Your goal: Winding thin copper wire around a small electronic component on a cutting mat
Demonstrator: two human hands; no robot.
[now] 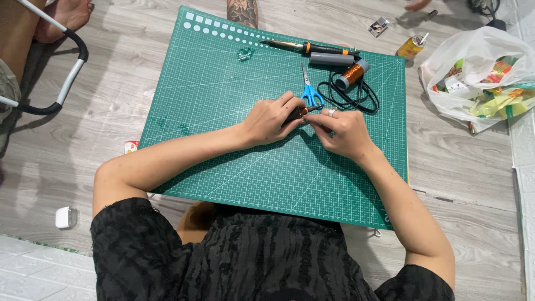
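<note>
Both hands (pixel 309 124) around a small dark piece (pixel 295 115) (copper-wound) over green cutting mat (pixel 223 111)

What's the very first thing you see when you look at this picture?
The big green cutting mat with white grid lines fills the middle of the grey floor. At its centre the left hand and right hand meet, pinching a small dark thing wound with copper wire. Just behind them lie blue-handled scissors, a copper wire spool and a soldering iron.
</note>
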